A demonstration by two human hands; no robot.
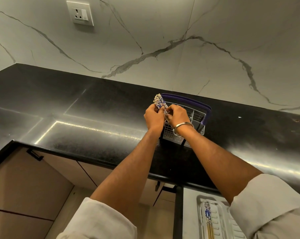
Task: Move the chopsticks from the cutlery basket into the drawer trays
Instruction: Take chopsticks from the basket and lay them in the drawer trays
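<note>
A bunch of chopsticks [159, 101] is gripped by both hands, left hand [154, 117] and right hand [177, 115], above the cutlery basket [185, 125] on the tabletop [94, 107]; next, it should be carried down to the drawer tray [220, 219]

A big white wall [163, 40] with gray wavy lines is standing behind a shiny black counter [76, 118] — a white plug socket [80, 13] is sitting high up on it. Light is shining in bright streaks on the counter top. Under the counter, light brown cupboard doors [33, 178] are showing — one is wearing a small black handle [34, 154].
</note>
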